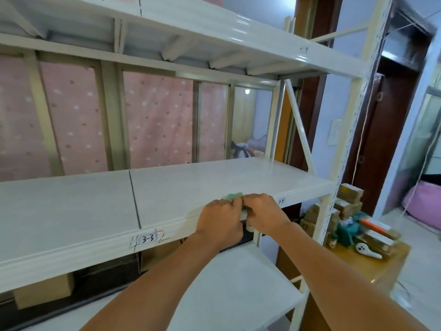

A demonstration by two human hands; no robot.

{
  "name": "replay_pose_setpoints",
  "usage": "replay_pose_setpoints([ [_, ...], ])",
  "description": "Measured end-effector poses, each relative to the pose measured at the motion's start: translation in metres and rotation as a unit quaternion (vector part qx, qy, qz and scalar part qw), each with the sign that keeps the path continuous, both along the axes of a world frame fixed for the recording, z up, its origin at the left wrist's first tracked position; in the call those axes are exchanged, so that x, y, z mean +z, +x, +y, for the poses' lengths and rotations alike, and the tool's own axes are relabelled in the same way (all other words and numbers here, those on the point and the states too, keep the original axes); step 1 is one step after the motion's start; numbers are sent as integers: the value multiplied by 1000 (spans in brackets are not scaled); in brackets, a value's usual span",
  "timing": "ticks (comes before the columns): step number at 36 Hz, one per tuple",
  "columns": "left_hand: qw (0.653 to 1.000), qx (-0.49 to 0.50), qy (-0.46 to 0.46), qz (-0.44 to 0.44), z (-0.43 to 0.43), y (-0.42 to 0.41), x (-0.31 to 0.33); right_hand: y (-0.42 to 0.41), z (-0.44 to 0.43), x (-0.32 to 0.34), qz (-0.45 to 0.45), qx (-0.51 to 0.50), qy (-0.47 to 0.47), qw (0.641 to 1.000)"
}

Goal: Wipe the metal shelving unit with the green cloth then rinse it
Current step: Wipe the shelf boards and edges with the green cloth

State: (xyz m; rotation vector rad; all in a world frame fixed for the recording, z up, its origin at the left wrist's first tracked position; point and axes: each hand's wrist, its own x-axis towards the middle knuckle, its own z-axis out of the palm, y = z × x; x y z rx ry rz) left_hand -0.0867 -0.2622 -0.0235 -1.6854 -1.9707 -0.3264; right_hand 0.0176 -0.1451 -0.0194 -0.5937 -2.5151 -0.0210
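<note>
Green folded cloth (235, 196) sits on the front edge of the middle shelf of a white metal shelving unit (71, 211). Both bare hands press together over it, left hand (220, 217) and right hand (262, 211), each grip clamped on the cloth.

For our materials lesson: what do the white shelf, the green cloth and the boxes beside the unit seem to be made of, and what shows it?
White shelf: probably painted metal, glossy, with sharp folded edges and a perforated upright.
Green cloth: soft fabric, mostly hidden under both hands, so the weave is unclear.
Boxes: likely cardboard, matte brown.
</note>
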Motion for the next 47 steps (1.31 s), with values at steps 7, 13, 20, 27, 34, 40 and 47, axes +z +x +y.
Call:
replay_pose_setpoints([
  [7,999,-37,14,6,56,24,-1,33,51,-4,26,5,-6,1000],
  [13,998,-47,24,-19,107,46,-2,61,89,-1,34,-25,-16,999],
  [20,997,-57,24,-41,164,77,4,93,146,-1,51,-29,-23,998],
  [27,995,-55,4,-78,235,119,10,133,212,5,14,-50,-43,998],
  [34,995,-56,-10,-83,303,155,11,166,275,-8,10,-74,-37,997],
  [40,993,-61,-26,-98,337,168,12,176,311,-13,-11,-97,4,995],
  [47,979,-78,-60,-177,365,171,9,176,329,-19,-72,-158,107,979],
])
